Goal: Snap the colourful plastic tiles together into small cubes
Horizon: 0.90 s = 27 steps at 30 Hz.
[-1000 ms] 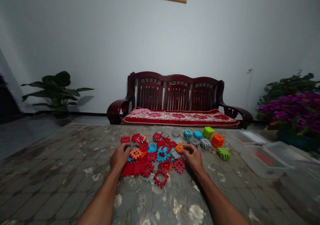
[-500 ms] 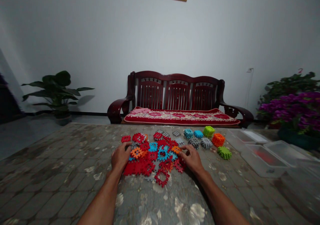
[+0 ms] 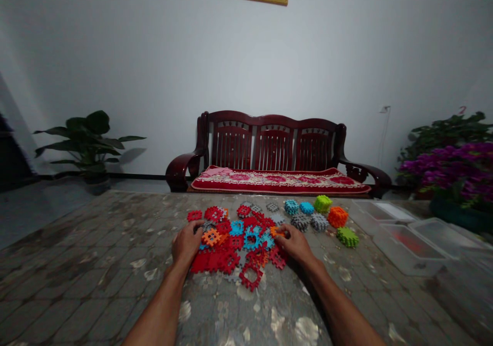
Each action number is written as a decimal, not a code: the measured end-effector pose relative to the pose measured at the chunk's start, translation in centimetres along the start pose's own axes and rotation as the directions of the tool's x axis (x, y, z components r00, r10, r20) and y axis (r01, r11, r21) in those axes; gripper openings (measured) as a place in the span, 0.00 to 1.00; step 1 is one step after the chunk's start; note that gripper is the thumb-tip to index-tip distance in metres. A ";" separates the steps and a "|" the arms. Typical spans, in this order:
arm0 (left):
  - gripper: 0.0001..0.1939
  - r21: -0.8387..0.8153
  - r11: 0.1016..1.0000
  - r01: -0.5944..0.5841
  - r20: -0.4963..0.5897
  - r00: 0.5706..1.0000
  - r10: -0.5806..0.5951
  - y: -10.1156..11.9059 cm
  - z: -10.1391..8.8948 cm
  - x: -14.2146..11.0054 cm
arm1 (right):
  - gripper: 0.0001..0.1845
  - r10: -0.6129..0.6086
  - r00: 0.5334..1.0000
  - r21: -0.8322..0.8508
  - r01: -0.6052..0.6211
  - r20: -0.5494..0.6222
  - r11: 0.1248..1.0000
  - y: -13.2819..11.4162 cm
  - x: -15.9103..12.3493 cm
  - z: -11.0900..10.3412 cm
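A loose pile of toothed interlocking plastic tiles lies on the table, with red tiles (image 3: 210, 261), blue tiles (image 3: 252, 237) and orange ones mixed together. At its left edge rests my left hand (image 3: 187, 243), fingers curved and thumb a little apart from the index finger. It is beside an orange tile (image 3: 211, 237) and a grey tile (image 3: 208, 226); I see nothing held in it. My right hand (image 3: 293, 242) pinches a small orange tile (image 3: 276, 231) between thumb and fingers at the pile's right side. A red square-frame tile (image 3: 251, 276) lies nearest me.
Stacked tiles stand right of the pile: an orange stack (image 3: 338, 216), green stacks (image 3: 347, 237), grey stacks (image 3: 319, 222) and blue ones (image 3: 291, 207). Clear plastic boxes (image 3: 410, 248) sit farther right, near purple flowers (image 3: 458, 174). Behind the table (image 3: 96, 264) is a wooden bench (image 3: 273, 140).
My right hand's fingers have closed further over the orange tile, which has shifted slightly right. My left hand stays at the pile's left edge. The view has tilted up a little.
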State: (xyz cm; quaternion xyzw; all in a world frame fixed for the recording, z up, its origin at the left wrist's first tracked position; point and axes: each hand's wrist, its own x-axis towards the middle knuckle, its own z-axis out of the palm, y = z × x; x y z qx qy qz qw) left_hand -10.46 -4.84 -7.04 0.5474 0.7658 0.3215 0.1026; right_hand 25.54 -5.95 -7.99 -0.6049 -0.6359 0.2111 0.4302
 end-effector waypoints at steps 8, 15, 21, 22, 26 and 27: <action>0.16 0.011 0.999 -0.037 -0.035 0.999 0.037 -0.2 0.1 0.0 | 0.06 0.012 1.000 -0.002 -0.012 0.002 1.000 0.1 0.1 -0.1; 0.16 0.004 1.000 -0.020 -0.013 1.000 0.020 0.1 -0.1 0.0 | 0.15 -0.021 0.997 -0.106 0.013 -0.080 0.994 -1.0 -0.9 -0.6; 0.16 0.026 0.999 -0.034 0.003 0.999 0.034 -0.6 0.4 0.7 | 0.20 -0.078 0.966 -0.054 0.066 -0.245 0.996 -1.2 -0.4 -1.5; 0.16 0.030 0.999 -0.037 0.000 0.999 0.037 -0.8 0.5 0.8 | 0.21 -0.080 0.954 -0.043 0.070 -0.290 0.997 -1.1 -0.1 -2.0; 0.17 0.047 0.998 -0.031 0.009 0.999 0.030 -1.2 0.9 1.1 | 0.26 -0.012 0.866 -0.019 0.003 -0.500 1.000 -0.3 1.9 -5.4; 0.18 0.052 0.998 -0.026 0.016 1.000 0.025 -1.3 1.0 1.2 | 0.27 0.020 0.831 -0.014 -0.034 -0.555 0.999 -0.1 2.5 -6.5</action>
